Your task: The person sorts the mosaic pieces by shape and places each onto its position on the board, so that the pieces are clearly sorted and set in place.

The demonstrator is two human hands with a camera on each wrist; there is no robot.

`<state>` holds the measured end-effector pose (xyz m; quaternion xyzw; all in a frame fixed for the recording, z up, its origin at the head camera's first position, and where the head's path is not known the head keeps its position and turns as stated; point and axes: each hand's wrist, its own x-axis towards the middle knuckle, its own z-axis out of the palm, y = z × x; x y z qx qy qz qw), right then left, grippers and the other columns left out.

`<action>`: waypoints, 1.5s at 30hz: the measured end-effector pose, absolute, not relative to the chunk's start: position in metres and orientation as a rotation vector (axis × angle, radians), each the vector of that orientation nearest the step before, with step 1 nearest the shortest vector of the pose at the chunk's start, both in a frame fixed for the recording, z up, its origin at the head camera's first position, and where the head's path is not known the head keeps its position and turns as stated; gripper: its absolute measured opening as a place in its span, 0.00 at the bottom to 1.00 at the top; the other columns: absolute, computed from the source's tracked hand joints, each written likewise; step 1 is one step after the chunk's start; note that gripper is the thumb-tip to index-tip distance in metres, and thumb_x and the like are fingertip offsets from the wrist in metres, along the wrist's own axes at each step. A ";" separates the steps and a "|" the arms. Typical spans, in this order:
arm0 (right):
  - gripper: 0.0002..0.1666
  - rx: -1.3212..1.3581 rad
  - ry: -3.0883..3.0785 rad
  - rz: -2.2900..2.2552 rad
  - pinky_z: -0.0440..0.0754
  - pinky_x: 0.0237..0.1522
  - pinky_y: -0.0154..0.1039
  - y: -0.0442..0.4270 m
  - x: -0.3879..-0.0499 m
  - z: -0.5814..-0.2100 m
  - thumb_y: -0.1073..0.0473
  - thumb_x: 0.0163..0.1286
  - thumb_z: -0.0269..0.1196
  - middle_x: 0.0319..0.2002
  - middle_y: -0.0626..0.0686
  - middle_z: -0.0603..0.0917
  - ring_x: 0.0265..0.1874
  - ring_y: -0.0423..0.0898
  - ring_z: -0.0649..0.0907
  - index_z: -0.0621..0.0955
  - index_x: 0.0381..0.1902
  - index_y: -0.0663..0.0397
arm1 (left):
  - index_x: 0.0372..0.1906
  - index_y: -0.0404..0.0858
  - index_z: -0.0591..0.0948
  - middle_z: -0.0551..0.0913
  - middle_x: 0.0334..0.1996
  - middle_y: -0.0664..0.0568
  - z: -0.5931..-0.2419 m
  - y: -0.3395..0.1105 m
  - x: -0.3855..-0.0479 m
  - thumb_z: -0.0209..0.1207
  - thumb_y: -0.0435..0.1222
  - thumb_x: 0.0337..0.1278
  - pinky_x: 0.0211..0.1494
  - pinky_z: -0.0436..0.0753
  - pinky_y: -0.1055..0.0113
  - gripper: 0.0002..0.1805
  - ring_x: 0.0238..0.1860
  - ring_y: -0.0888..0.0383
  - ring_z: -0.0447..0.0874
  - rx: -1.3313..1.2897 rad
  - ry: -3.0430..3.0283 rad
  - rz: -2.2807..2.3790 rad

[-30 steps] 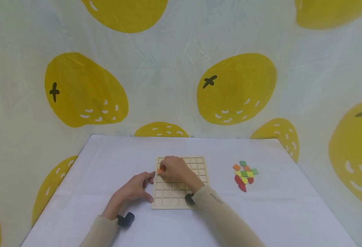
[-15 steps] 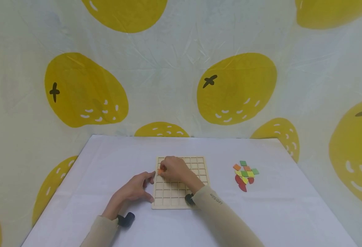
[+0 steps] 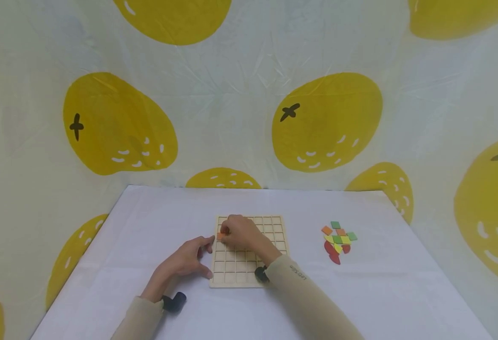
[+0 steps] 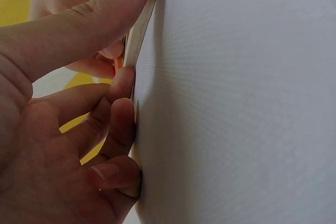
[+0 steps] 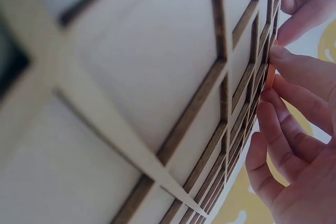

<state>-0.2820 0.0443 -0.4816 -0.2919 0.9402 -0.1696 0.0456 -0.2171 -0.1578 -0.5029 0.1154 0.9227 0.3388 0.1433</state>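
A wooden grid board [image 3: 235, 278] lies flat on the white table. My right hand [image 3: 244, 233] pinches an orange square piece [image 3: 220, 236] between thumb and fingers at the board's left column, near its upper left; the right wrist view shows the orange piece [image 5: 270, 77] edge-on by the fingertips. My left hand [image 3: 185, 258] is spread along the board's left side, its thumb and index finger touching the edge. In the left wrist view the thumb of the left hand [image 4: 68, 93] rests against the board's edge [image 4: 140, 30], with the other fingertips on the table.
To the board's right lies a loose cluster of flat pieces: green squares [image 3: 335, 225], orange squares [image 3: 327, 230], yellow pieces [image 3: 338, 247] and red pieces [image 3: 334, 258]. Behind the table [image 3: 385, 302] hangs a cloth with a yellow fruit print [image 3: 330, 127].
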 end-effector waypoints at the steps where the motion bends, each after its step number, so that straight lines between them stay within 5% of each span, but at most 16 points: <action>1: 0.10 -0.887 2.861 -0.534 0.82 0.45 0.38 0.045 -0.283 -0.482 0.52 0.67 0.71 0.39 0.45 0.86 0.37 0.39 0.81 0.90 0.43 0.47 | 0.74 0.38 0.72 0.76 0.39 0.60 -0.503 -0.158 -0.217 0.86 0.38 0.27 0.44 0.70 0.64 0.58 0.42 0.58 0.70 0.333 2.660 0.978; 10: 0.12 -0.838 2.793 -0.661 0.82 0.52 0.39 0.048 -0.288 -0.486 0.56 0.65 0.70 0.44 0.44 0.89 0.46 0.40 0.85 0.90 0.46 0.47 | 0.74 0.37 0.72 0.76 0.39 0.60 -0.502 -0.159 -0.217 0.86 0.37 0.27 0.44 0.70 0.64 0.58 0.42 0.58 0.70 0.348 2.657 0.990; 45: 0.09 -0.715 2.696 -0.898 0.81 0.49 0.39 0.051 -0.287 -0.487 0.58 0.64 0.73 0.38 0.44 0.88 0.38 0.40 0.82 0.89 0.43 0.49 | 0.74 0.36 0.72 0.76 0.38 0.59 -0.501 -0.160 -0.218 0.86 0.39 0.27 0.43 0.69 0.64 0.58 0.41 0.58 0.70 0.363 2.656 0.984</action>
